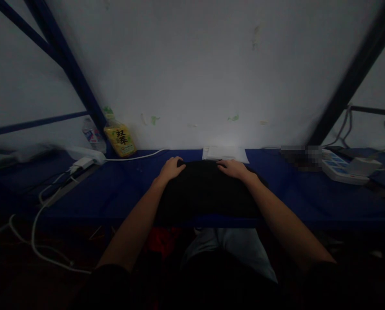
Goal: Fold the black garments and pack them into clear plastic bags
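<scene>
**Dark sleeves (pixel 110 284) closest, a black cloth (pixel 208 189) beyond**

The black cloth lies on the blue surface (pixel 115 185), in the middle and reaching to the near edge; the view is too dark to tell whether it is a garment, a bag or a plain piece. The left hand (pixel 173 168) rests on its far left corner and the right hand (pixel 234 168) on its far right one. Each grip is loosely curled, thumb a little apart from the fingers; whether either pinches the fabric, I cannot tell.

As far as shows, the cloth is laid out and both hands are placed along its far edge, so the positioning looks done. No fold can be made out, and how much handling is left cannot be judged here.

Just behind the cloth lies white paper (pixel 226 153). Farther left, a yellow bottle (pixel 119 140) stands by the blue post (pixel 66 69), with a white power strip (pixel 82 155) near it. Well to the right sits a flat white box (pixel 343 172). The wall (pixel 192 77) rises behind.
</scene>
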`<state>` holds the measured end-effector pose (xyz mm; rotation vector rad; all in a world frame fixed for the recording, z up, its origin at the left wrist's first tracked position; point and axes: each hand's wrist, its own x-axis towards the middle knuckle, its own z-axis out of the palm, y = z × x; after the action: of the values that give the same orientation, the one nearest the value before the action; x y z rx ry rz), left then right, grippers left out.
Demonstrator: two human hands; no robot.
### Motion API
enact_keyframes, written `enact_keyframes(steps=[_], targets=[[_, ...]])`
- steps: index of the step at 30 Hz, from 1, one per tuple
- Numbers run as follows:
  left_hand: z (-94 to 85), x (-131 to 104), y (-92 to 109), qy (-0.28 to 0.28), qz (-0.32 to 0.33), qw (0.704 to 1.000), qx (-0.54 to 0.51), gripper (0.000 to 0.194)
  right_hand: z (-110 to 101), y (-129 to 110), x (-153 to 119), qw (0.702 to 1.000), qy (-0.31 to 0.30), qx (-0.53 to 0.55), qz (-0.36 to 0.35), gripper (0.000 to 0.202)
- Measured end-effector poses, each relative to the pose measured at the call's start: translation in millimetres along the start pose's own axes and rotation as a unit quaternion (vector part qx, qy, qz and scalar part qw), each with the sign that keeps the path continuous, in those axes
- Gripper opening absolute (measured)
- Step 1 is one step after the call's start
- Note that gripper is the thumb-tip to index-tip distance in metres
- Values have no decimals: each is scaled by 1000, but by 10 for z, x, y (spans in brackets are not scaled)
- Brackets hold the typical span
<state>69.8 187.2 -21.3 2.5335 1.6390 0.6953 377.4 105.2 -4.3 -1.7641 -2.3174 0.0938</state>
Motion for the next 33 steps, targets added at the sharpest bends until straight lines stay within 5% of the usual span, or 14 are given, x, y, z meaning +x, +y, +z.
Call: enact_keyframes(steps=[33], targets=[[-95, -46, -46, 26, 5, 1000, 9, 27, 45, -10, 52, 999, 21, 31, 2, 45]])
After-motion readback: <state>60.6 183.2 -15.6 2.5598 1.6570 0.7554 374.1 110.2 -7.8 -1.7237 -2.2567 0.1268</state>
